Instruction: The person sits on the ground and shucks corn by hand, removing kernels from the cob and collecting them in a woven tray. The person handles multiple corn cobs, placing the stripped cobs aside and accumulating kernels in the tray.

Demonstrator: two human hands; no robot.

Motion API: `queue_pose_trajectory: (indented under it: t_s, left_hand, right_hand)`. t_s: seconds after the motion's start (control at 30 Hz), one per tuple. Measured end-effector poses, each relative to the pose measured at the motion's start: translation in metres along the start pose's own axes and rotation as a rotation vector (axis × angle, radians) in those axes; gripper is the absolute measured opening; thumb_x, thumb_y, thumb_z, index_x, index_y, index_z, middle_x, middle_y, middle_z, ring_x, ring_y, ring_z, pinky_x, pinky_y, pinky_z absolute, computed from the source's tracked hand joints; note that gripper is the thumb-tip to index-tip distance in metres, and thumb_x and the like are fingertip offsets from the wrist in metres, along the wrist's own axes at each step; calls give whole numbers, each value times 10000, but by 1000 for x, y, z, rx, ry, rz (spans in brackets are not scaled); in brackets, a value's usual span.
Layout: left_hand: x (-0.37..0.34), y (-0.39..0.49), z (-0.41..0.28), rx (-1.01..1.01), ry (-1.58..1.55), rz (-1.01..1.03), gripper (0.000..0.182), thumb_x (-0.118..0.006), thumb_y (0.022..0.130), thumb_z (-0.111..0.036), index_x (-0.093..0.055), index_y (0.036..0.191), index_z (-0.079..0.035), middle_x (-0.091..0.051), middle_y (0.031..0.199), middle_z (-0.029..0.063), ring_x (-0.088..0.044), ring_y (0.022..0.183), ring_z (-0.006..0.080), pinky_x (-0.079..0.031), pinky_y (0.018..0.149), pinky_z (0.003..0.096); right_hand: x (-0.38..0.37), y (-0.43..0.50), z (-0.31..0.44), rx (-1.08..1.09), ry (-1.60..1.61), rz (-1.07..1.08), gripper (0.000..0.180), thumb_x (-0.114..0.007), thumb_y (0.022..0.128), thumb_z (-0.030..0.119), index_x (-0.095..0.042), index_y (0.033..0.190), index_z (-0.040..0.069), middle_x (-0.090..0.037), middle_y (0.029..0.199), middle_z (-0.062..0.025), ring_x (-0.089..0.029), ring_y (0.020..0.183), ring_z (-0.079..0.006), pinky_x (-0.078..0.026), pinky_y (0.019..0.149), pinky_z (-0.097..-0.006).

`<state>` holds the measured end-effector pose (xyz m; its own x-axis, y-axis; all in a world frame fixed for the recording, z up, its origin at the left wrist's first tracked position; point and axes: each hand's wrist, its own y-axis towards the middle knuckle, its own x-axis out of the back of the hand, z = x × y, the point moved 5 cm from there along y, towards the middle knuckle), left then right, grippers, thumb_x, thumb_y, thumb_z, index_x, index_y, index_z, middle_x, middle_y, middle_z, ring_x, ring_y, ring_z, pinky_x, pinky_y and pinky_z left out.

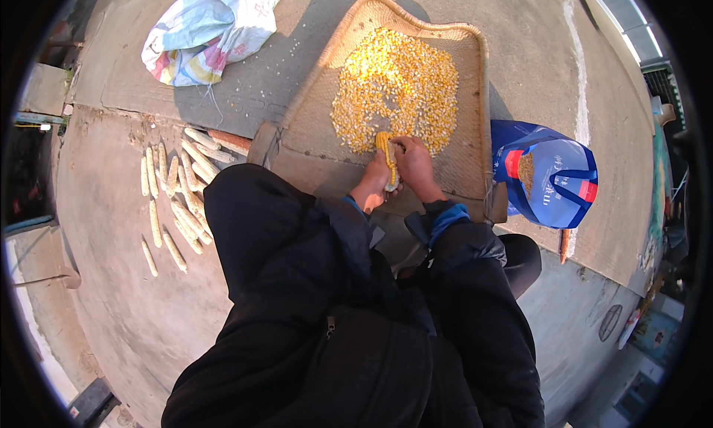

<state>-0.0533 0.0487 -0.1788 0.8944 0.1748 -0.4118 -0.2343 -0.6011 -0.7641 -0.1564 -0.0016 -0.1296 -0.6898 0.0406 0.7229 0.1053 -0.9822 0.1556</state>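
A partly shelled ear of yellow corn stands out from between my hands, above the near part of a woven winnowing basket. My left hand is wrapped around its lower part. My right hand presses on the ear's right side with bent fingers; whether a second cob is inside that hand is hidden. Pale, bare cob shows at the lower end between the hands. Loose yellow and whitish corn kernels are spread over the basket's floor, thinner in a patch just beyond the ear.
Several bare corncobs lie on the concrete at my left. A white woven plastic sack slumps at the far left. Against the basket's right side sits a blue bag bearing writing. My knees flank the basket's near edge.
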Motion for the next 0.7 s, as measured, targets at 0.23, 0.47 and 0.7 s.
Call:
queue_pose_trajectory:
  t_s: [0.23,0.47,0.7]
  left_hand:
    - [1,-3,14,90,-36,55,684,-220,1011,-686,-582,995,-106,-593,654,73,-596,495,204,-456,405,327]
    - [5,6,18,32,-206,67,595,-292,1026,-648,-558,1159,-132,-637,848,62,-638,643,204,-554,546,340]
    - [2,7,19,-12,-296,108,599,-199,1052,-603,-582,1109,-147,-615,772,50,-602,588,201,-493,459,353]
  right_hand:
    - [-32,7,-46,-592,107,8,247,-636,887,234,-748,1025,63,-728,974,-208,-709,904,-360,-550,819,-439]
    - [4,-3,-37,-473,86,-19,259,-618,894,231,-729,1046,54,-729,971,-205,-707,931,-355,-551,832,-438]
    - [7,-13,7,-293,-138,111,265,-624,898,233,-685,1074,45,-704,1042,-209,-683,941,-394,-547,842,-468]
